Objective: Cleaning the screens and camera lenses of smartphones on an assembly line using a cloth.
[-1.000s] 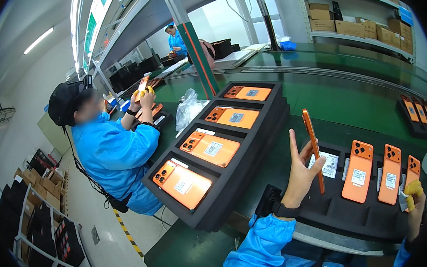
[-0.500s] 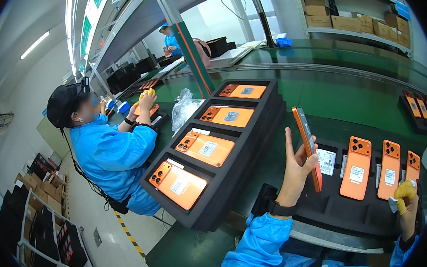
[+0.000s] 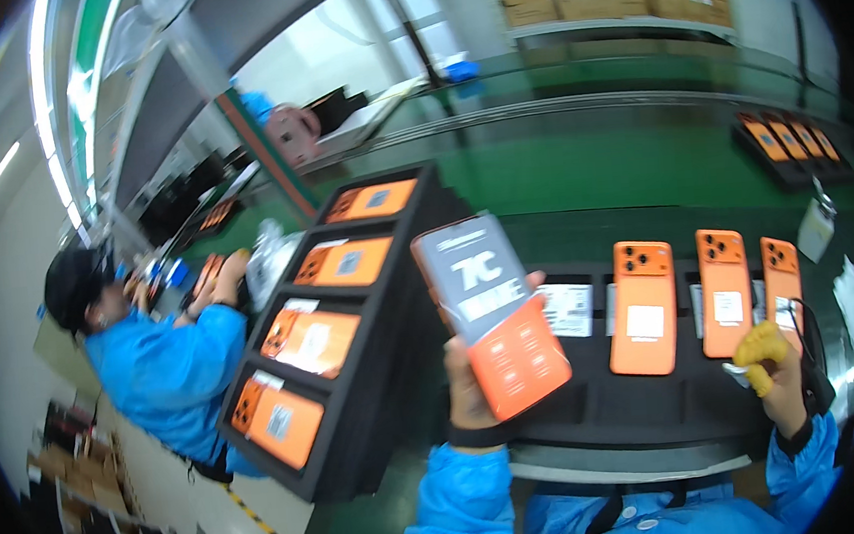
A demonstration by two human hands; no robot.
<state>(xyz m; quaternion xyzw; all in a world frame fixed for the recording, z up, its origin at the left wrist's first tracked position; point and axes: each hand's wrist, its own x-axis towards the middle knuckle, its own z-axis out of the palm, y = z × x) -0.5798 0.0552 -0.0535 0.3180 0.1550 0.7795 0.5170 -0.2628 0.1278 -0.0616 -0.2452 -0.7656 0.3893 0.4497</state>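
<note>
The left hand (image 3: 471,379) is up off the bench, closed around an orange phone (image 3: 496,312) and gripping it from behind near the lower end, so mostly the thumb side and wrist show. The phone faces the camera, its screen covered by a grey and orange printed film. Its long axis is tilted, with the top leaning toward eleven o'clock and the bottom toward five.

At about three o'clock from that phone, and lower, the right hand (image 3: 776,370) sits over the near right corner of the black foam tray (image 3: 649,405). Its fingertips wear yellow finger cots (image 3: 759,346) and are curled together, pinched shut on something small; I cannot tell what.

Between the two hands, three more orange phones (image 3: 643,305) lie backs-up in the tray with their camera ends pointing to twelve o'clock. Each carries a white sticker. The held phone hangs just left of that row, clear of it and not touching. The left hand is plainly the nearer one to the open tray slot beneath it.

Out at nine o'clock a stack of black trays (image 3: 350,303) holds more orange phones. Beyond it a co-worker in a blue coat (image 3: 170,373) bends over the green bench (image 3: 580,170).
</note>
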